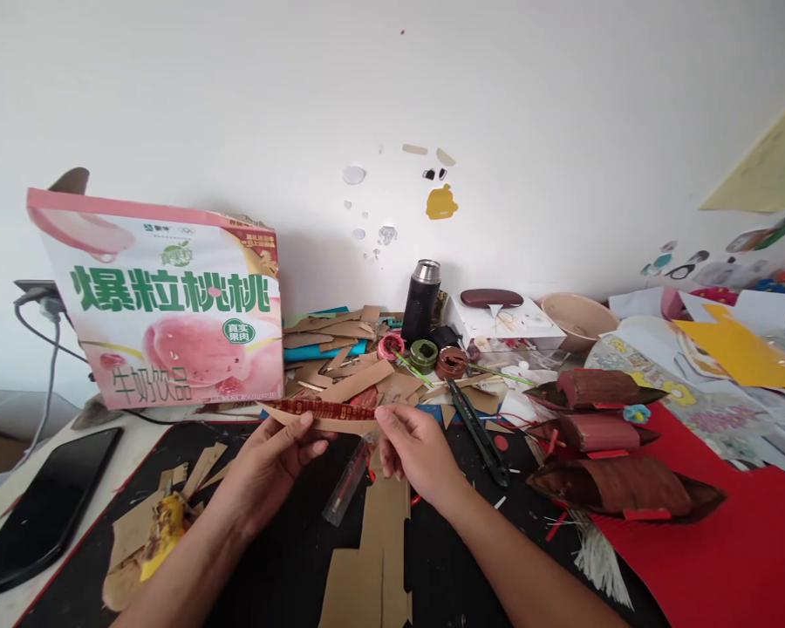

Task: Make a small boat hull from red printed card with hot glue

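Between my two hands, raised over the black mat, is a small cardboard boat hull, tan outside with a dark red patterned inner face. My left hand pinches its left part, thumb on the near side. At the right end, my right hand grips it with thumb and fingers closed together. Below the hands lie a clear plastic packet and a cut cardboard strip. A dark green utility knife rests right of my right hand.
Three brown model boats sit at the right, by red paper. A pink drink carton stands left, behind a phone. At the back are cardboard scraps, a black thermos, tape rolls and a bowl.
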A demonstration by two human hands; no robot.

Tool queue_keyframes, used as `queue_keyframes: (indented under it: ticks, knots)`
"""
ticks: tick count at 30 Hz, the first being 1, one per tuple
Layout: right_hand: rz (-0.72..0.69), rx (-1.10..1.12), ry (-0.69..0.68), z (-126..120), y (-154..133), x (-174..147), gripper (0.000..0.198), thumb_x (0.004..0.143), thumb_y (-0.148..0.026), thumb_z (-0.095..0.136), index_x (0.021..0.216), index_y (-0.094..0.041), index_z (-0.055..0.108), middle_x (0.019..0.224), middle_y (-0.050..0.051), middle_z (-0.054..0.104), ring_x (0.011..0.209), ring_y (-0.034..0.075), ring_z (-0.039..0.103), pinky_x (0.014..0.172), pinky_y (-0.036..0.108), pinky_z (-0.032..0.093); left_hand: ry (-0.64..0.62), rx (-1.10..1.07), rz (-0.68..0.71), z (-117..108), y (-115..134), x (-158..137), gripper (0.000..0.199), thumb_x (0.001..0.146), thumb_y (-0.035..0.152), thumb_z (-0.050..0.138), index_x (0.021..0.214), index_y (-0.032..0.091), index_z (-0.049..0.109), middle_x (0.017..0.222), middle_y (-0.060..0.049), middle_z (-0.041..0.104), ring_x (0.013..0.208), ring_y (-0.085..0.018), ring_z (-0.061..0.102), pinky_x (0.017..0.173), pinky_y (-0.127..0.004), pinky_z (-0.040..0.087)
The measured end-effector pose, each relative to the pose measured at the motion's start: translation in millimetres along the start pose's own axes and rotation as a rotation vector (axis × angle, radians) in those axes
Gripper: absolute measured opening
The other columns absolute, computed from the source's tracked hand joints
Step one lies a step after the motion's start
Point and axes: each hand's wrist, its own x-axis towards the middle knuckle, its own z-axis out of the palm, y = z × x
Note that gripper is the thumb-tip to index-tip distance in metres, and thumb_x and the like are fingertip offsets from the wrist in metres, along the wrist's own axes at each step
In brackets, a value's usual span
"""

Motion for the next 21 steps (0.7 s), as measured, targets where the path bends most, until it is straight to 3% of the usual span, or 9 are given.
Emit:
queue_keyframes:
  ticks: [13, 21]
  knots:
    - [-0.012, 0.017, 0.060, -4.9, 6.2, 7.2, 0.069, 0.077, -0.089, 0.064, 0.069, -0.021, 0.053, 0.048, -0.005, 0.054, 0.037, 0.009, 0.050, 0.034, 0.018, 0.032, -0.054, 0.025, -0.041, 0.4, -5.1, -1.4, 0.030, 0.065, 0.013, 0.097, 0.092, 0.009, 0.084, 0.090, -0.014, 0.085, 0.077, -0.021, 0.081, 0.066, -0.021, 0.067]
    - [-0.007, 0.034, 0.049, -4.3, 8.1, 8.6, 0.069, 0.077, -0.089, 0.063, 0.077, -0.020, 0.056, 0.050, -0.005, 0.057, 0.035, 0.009, 0.050, 0.033, 0.018, 0.033, -0.079, 0.009, -0.058, 3.1, -4.9, -2.6, 0.039, 0.060, 0.019, 0.102, 0.093, 0.010, 0.084, 0.092, -0.014, 0.086, 0.077, -0.021, 0.081, 0.067, -0.020, 0.067]
